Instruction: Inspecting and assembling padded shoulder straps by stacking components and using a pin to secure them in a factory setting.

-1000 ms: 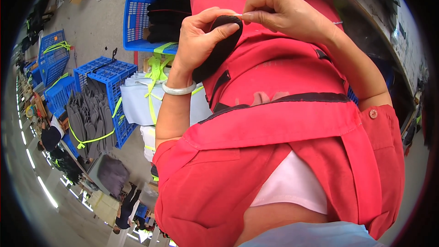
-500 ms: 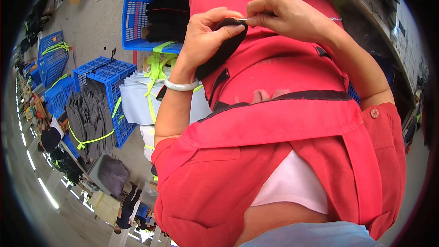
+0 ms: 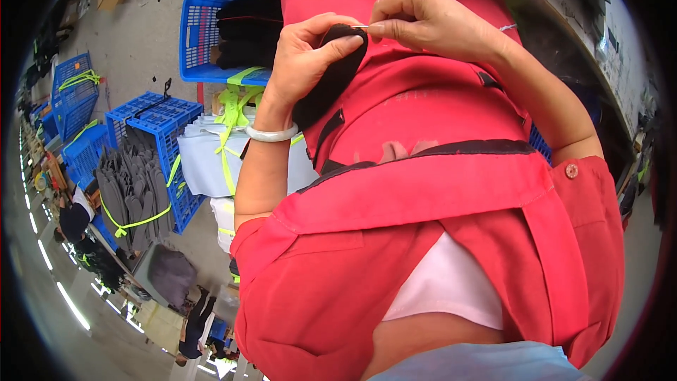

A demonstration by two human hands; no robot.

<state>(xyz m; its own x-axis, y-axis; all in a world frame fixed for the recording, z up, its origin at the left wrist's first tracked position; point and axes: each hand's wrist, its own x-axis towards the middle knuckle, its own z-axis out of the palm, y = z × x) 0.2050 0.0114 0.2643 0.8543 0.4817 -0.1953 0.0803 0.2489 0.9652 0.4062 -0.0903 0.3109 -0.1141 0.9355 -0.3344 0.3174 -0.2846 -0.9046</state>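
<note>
My left hand (image 3: 299,58), with a white bangle on its wrist, grips a flat black cloth-like piece (image 3: 330,83) between thumb and fingers. The piece hangs down beside the red apron (image 3: 423,113). Opposite it, my right hand (image 3: 427,22) pinches a thin, pale, needle-like thing (image 3: 360,27) whose tip meets the upper edge of the black piece. Most of that thin thing is hidden in my fingers, so its exact kind does not show. Both hands are held in front of my lap.
A blue crate (image 3: 201,74) with black pieces stands beyond my left arm. Nearer are white stacked sheets (image 3: 204,162) tied with yellow-green strips and a blue crate (image 3: 187,201) by a grey bundle (image 3: 134,190). A worktable edge (image 3: 578,35) runs along the right. Other people (image 3: 190,339) appear far left.
The view has shifted slightly, so hands and surroundings sit a little further left. My hands keep the same grip, with the thin thing still at the black piece's edge.
</note>
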